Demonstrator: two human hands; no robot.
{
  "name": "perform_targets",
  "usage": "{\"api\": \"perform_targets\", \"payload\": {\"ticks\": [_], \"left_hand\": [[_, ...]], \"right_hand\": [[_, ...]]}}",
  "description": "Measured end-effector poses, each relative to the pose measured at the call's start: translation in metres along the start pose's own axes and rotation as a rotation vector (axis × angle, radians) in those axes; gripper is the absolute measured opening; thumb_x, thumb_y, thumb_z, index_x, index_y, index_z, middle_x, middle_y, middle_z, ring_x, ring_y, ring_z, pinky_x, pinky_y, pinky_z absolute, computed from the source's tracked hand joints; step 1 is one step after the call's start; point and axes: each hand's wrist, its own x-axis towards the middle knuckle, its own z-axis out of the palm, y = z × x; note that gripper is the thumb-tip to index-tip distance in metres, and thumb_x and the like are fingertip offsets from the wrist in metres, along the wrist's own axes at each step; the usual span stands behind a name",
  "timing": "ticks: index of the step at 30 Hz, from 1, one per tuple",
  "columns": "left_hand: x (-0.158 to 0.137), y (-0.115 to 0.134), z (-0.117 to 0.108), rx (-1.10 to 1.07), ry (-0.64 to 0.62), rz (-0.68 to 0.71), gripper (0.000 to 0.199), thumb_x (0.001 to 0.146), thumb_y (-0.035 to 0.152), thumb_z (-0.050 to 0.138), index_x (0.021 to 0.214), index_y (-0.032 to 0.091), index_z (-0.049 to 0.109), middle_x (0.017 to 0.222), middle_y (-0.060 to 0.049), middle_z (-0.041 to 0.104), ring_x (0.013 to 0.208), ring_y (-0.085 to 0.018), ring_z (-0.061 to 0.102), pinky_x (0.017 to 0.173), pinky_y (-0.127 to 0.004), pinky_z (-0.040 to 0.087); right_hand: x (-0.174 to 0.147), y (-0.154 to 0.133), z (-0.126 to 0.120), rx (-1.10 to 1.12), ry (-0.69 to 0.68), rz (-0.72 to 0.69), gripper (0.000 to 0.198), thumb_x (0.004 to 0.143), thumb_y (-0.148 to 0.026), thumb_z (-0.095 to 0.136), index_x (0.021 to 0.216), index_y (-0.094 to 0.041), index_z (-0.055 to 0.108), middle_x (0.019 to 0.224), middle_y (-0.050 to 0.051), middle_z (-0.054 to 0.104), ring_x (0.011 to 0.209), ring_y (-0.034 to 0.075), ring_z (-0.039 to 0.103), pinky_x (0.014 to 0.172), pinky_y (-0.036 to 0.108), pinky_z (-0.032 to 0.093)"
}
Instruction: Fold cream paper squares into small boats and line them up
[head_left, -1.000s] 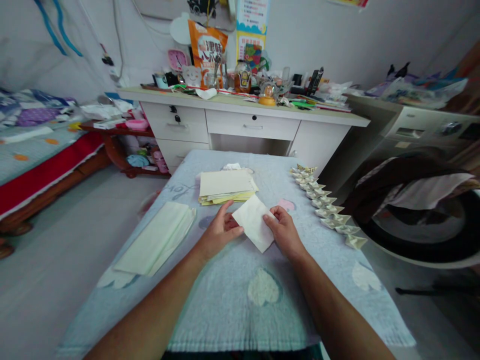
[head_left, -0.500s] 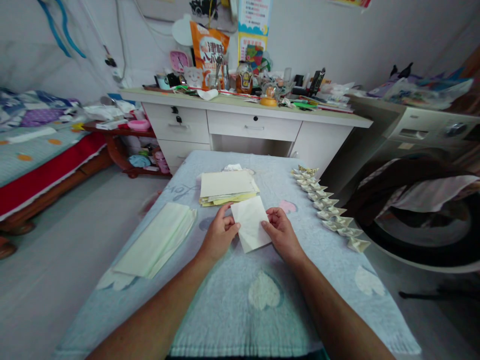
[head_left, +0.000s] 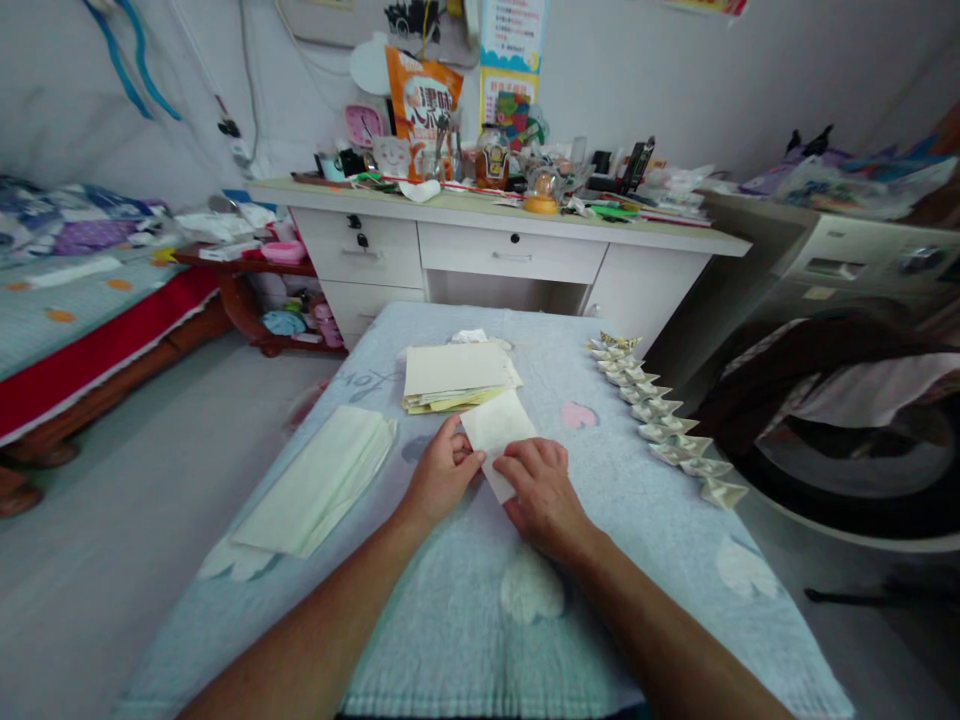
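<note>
White sheet (head_left: 499,425) was up in both hands, just on the near side of the paper stack (head_left: 457,368) (landmark), slightly right of its middle. Left hand (head_left: 442,470): near and a bit left of the stack's middle, grip narrow, thumb and fingers pinched on the sheet's left edge. Right hand (head_left: 541,490): near and right of the stack, fingers bent across the sheet's lower right part; couldn't tell whether the thumb pinched from below, so right grip state unclear.

Stack lay flat on the table (head_left: 420,640), which had a blue patterned cloth; yellowish sheets showed at its bottom edge. Crumpled white paper (head_left: 470,336) sat just behind the stack. Left of the stack and nearer the person: longer folded papers (head_left: 315,480), lying aslant. Well right of the stack: a row of folded paper pieces (head_left: 660,420), pointed ends up, running toward the person; the far end one patterned yellow and dark.

Beyond the stack: white drawer cabinet (head_left: 517,250), cluttered top, orange snack bag (head_left: 424,110) upright there. Far right of the stack: washing machine (head_left: 862,245), dark cloth at its door. Far left: bed (head_left: 67,320) with a red side.
</note>
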Motion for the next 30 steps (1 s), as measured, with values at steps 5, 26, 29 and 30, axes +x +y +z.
{"api": "perform_targets", "payload": {"ticks": [5,26,29,30], "left_hand": [[-0.002,-0.007,0.001,0.097,-0.084,0.013,0.050,0.078,0.019,0.055,0.126,0.021,0.041,0.076,0.001,0.064,0.061,-0.012,0.061,0.056,-0.022,0.046],[-0.007,-0.001,-0.019,0.947,-0.193,0.327,0.023,0.064,0.005,0.054,0.080,0.020,0.059,0.096,-0.003,0.053,0.097,-0.020,0.050,0.093,-0.038,0.039],[-0.007,-0.001,-0.020,0.927,-0.201,0.325,0.012,0.070,0.013,0.059,0.079,0.020,0.060,0.098,-0.003,0.053,0.098,-0.021,0.049,0.094,-0.038,0.038],[-0.007,-0.001,-0.020,0.922,-0.207,0.326,0.009,0.071,0.015,0.061,0.079,0.021,0.061,0.098,-0.003,0.053,0.098,-0.021,0.049,0.093,-0.038,0.039]], "right_hand": [[-0.001,0.007,0.004,-0.005,-0.120,-0.009,0.029,0.073,-0.006,0.056,0.098,-0.018,0.060,0.097,0.006,0.057,0.093,0.022,0.045,0.082,0.035,0.032],[-0.002,0.015,-0.002,0.263,-0.214,0.111,0.011,0.073,-0.010,0.055,0.079,-0.018,0.058,0.086,0.003,0.058,0.089,0.018,0.051,0.083,0.031,0.032],[-0.003,0.018,-0.003,0.299,-0.216,0.153,0.005,0.077,-0.014,0.059,0.078,-0.018,0.060,0.090,0.003,0.059,0.091,0.018,0.051,0.085,0.032,0.031],[-0.003,0.019,-0.003,0.309,-0.216,0.167,0.003,0.078,-0.016,0.060,0.078,-0.018,0.061,0.091,0.003,0.060,0.092,0.018,0.050,0.085,0.032,0.031]]}}
